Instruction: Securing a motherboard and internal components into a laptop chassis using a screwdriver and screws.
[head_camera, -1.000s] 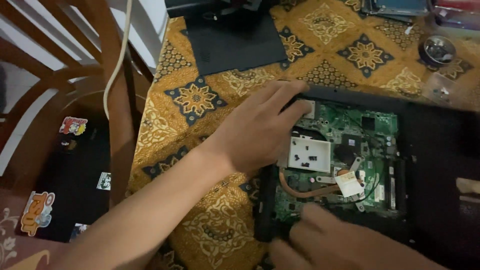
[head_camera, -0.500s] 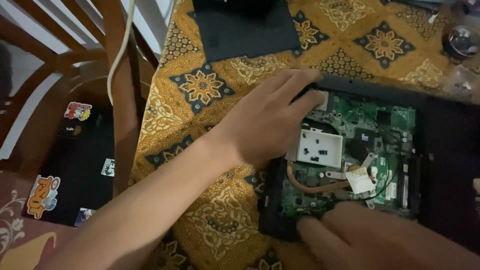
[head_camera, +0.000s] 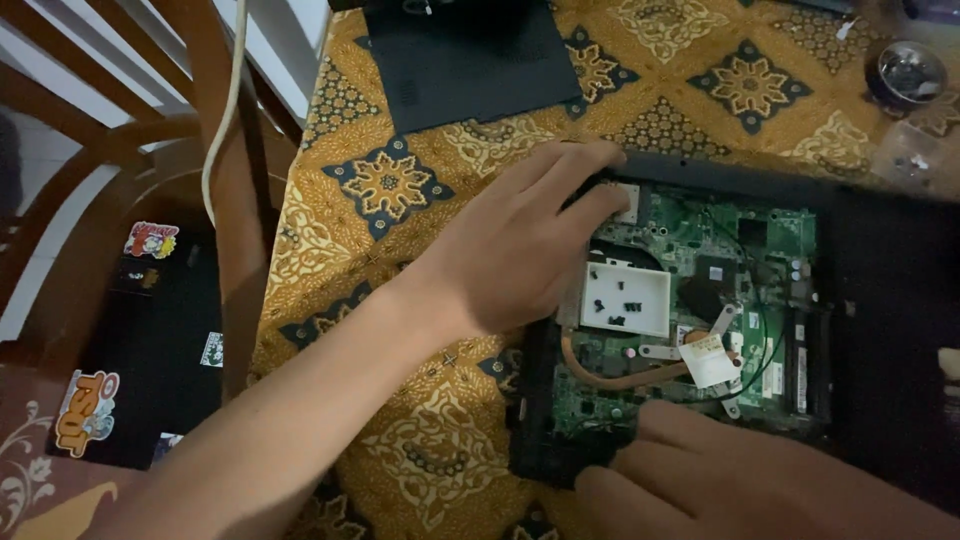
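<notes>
A table under a gold and dark blue patterned cloth (head_camera: 390, 185) is filling most of the view, with a wooden chair (head_camera: 215, 160) standing just to its left and a white cable (head_camera: 228, 105) hanging down over the chair's frame. On the floor to the left, a flat black case (head_camera: 140, 350) covered with stickers is lying near the chair legs.

An opened black laptop base (head_camera: 880, 330) is lying on the right half of the cloth, its green circuit board (head_camera: 740, 260) exposed, with a copper heat pipe (head_camera: 610, 375) curving along the board's near side. A flat black cover panel (head_camera: 465, 60) is lying on the cloth at the far edge, well apart from the base. A small round tin (head_camera: 905, 72) is sitting at the far right corner of the table.

The left hand (head_camera: 510, 250) is reaching in from the near left, fingers stretched out and lying together, resting flat on the far left corner of the laptop base; its fingertips are touching the frame there. It is not pinching anything. Just right of its palm, a small white square tray (head_camera: 627, 298) holding tiny dark screws is sitting on the board.

The right hand (head_camera: 740, 475) is lying along the near edge of the base, fingers pressed down side by side onto the frame; whether anything is under them cannot be told.
</notes>
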